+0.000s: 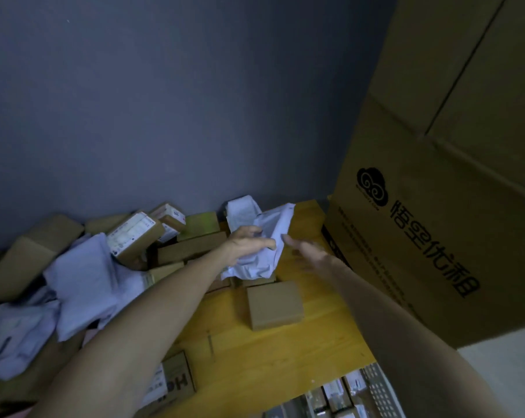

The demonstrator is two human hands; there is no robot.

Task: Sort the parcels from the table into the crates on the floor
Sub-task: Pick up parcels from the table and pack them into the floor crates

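Yellow wooden table (285, 360): flat cardboard box (274, 304) near centre; heaped boxes (136, 236) and grey mailer bags (83, 279) toward nine o'clock.

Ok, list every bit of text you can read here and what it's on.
"悟空优租", beside a cloud logo: large cardboard box, right.
"HG" or "HC", partly hidden: small box at the near edge of the table.
Labels on the piled parcels and the large box's fine print: too blurred.
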